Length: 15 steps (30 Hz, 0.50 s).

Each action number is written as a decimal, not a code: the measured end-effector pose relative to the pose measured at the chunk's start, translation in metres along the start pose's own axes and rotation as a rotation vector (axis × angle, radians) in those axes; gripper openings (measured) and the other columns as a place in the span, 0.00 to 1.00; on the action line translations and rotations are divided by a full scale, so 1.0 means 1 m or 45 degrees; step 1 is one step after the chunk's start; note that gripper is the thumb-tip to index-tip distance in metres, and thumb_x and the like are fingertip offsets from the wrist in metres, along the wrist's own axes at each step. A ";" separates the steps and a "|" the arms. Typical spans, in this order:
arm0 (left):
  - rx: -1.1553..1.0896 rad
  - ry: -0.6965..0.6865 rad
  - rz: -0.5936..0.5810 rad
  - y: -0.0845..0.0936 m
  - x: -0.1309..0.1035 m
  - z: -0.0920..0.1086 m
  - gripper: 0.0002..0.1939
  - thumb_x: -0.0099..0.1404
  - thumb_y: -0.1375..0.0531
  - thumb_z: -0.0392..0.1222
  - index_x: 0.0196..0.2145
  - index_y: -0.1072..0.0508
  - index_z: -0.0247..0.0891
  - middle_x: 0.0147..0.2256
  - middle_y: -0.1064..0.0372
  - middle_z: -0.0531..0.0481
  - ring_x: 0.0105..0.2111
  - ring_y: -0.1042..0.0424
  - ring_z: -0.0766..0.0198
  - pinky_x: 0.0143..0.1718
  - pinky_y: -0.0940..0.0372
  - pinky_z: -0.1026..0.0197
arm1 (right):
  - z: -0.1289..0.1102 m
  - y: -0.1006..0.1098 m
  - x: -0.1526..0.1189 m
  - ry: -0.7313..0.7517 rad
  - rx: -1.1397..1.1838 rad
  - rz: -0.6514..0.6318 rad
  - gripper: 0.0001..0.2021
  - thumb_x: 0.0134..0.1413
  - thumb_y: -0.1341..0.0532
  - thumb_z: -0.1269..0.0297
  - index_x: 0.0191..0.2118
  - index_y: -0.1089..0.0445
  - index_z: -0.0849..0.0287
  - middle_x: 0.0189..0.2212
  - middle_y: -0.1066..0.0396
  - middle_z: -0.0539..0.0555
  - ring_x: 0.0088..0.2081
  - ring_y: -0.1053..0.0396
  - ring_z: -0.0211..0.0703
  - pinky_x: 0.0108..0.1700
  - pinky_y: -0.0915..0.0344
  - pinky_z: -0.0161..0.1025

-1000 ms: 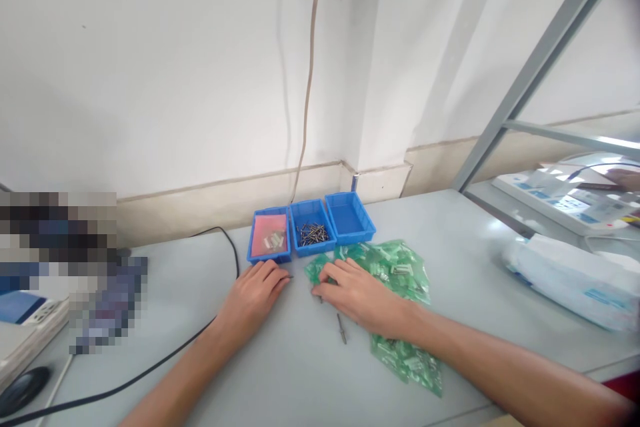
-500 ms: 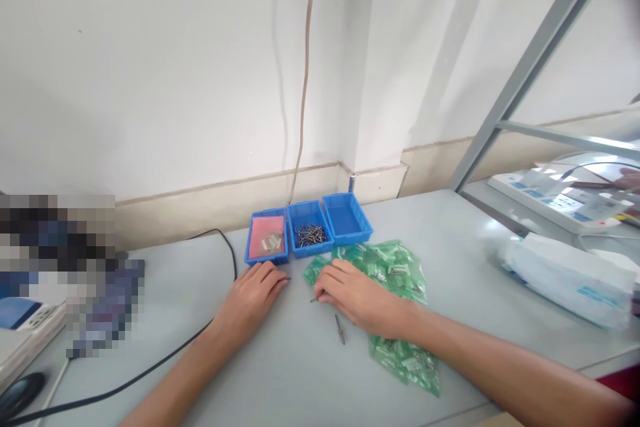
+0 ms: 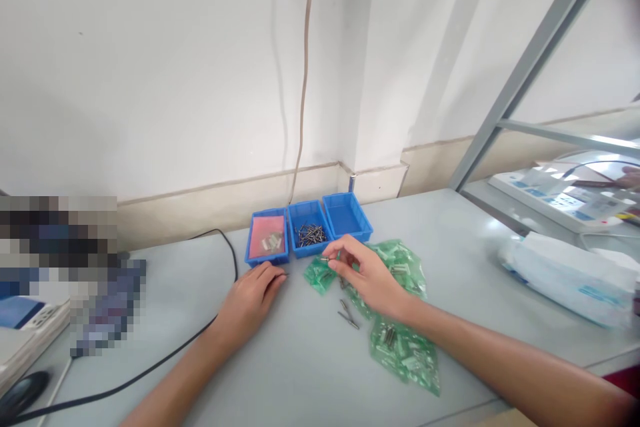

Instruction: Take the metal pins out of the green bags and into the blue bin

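My left hand [image 3: 253, 295] rests on the table in front of the left blue bin, fingers closed in a pinch; the dark tip of a slim metal pin [image 3: 287, 273] sticks out past the fingertips. My right hand [image 3: 367, 273] is raised over the green plastic bags, thumb and fingers pinching a short metal pin [image 3: 325, 259] near the middle bin's front. Two loose metal pins [image 3: 349, 319] lie on the table below that hand. Green bubble bags [image 3: 405, 353], some with metal pins in or on them, spread under and beside my right wrist. A smaller green piece [image 3: 319, 275] lies between my hands.
Three blue bins stand along the wall: the left bin [image 3: 247, 240] holds a pink sheet and clear packets, the middle bin [image 3: 300, 253] many metal pins, the right bin [image 3: 345, 213] shows its bare floor. A black cable [image 3: 165, 350] crosses at left. A white package [image 3: 565, 280] lies right.
My right hand has risen from the table towards the bins with a pin in its fingers. Two pins now show on the table where one lay in view. My left hand has barely moved.
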State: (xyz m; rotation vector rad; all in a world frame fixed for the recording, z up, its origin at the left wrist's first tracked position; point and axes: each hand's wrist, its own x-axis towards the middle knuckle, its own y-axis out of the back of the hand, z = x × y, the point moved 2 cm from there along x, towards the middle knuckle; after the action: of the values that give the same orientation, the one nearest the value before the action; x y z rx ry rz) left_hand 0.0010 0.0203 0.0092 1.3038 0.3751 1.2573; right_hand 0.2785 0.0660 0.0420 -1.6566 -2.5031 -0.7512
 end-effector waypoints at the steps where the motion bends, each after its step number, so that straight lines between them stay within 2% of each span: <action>1: -0.033 0.026 -0.009 0.000 0.000 0.000 0.12 0.82 0.49 0.46 0.46 0.26 0.42 0.41 0.26 0.49 0.40 0.24 0.59 0.42 0.31 0.58 | 0.001 0.000 0.000 -0.036 0.028 0.020 0.05 0.72 0.39 0.62 0.49 0.27 0.51 0.39 0.29 0.50 0.36 0.33 0.43 0.40 0.36 0.40; 5: -0.139 0.052 -0.004 0.001 0.001 0.000 0.13 0.82 0.48 0.48 0.48 0.25 0.43 0.42 0.26 0.48 0.40 0.24 0.59 0.43 0.29 0.59 | 0.001 0.001 0.001 -0.121 0.090 0.073 0.07 0.72 0.39 0.57 0.49 0.27 0.52 0.36 0.29 0.50 0.35 0.34 0.43 0.38 0.38 0.40; 11: -0.142 -0.087 0.023 0.004 0.003 0.002 0.15 0.82 0.48 0.46 0.50 0.22 0.42 0.42 0.25 0.47 0.40 0.24 0.61 0.44 0.29 0.60 | 0.000 0.003 0.001 -0.085 0.069 0.088 0.09 0.72 0.39 0.55 0.49 0.26 0.53 0.36 0.29 0.51 0.36 0.33 0.44 0.39 0.37 0.41; 15: -0.143 -0.094 0.047 0.005 0.002 0.003 0.13 0.82 0.47 0.45 0.49 0.23 0.42 0.42 0.24 0.47 0.41 0.23 0.61 0.44 0.28 0.60 | 0.000 0.005 0.001 -0.073 0.051 0.108 0.10 0.72 0.40 0.54 0.49 0.27 0.53 0.36 0.29 0.52 0.36 0.33 0.45 0.40 0.36 0.42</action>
State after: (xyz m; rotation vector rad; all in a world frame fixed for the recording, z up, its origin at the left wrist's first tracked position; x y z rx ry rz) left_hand 0.0019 0.0191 0.0152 1.2624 0.2259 1.2394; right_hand 0.2825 0.0682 0.0443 -1.7821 -2.4499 -0.6499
